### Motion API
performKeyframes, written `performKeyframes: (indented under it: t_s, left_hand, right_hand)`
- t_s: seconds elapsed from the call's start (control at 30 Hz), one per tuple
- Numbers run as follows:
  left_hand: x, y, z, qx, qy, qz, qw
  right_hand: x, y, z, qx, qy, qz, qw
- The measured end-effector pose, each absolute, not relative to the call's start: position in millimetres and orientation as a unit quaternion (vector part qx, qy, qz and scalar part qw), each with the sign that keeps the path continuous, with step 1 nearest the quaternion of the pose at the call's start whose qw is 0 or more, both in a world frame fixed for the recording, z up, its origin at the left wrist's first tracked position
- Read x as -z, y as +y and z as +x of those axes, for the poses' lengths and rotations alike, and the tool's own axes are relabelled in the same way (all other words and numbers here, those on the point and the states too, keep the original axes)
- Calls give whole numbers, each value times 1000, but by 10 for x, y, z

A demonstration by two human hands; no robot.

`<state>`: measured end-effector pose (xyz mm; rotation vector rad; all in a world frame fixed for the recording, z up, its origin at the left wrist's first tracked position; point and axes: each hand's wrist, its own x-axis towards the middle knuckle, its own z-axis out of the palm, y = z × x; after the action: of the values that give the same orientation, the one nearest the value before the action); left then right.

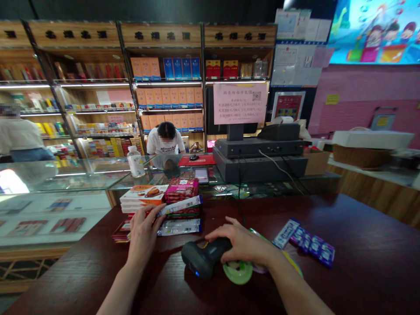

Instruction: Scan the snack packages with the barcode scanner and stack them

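My left hand [144,229] pinches the left end of a narrow white-and-blue packet [182,205], held tilted in front of stacked boxes. A similar packet [180,227] lies just below it on the table. Behind are a pile of white-and-orange boxes [144,193] and a stack of dark red boxes [182,189]. My right hand [238,243] is curled over the handle of a black barcode scanner [198,258], whose blue light is lit. A round green item [239,273] shows partly from under that hand.
To the right lie a blue-and-white packet [286,234] and purple packets [313,247]. A cash register [259,162] with a cable stands beyond the table [348,223]. A bottle [135,162] is on the glass counter. A person [166,142] bends behind it; another person [21,133] is far left.
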<state>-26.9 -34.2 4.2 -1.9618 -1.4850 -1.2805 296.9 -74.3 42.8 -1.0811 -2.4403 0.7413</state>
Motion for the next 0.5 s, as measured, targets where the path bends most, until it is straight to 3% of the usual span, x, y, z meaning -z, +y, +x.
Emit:
performKeyframes:
  t_s: [0.5]
  left_hand:
    - [1,-326,-275,454,-514,-707,174]
  right_hand:
    - [-489,-794,3069,-306,-845,-411,157]
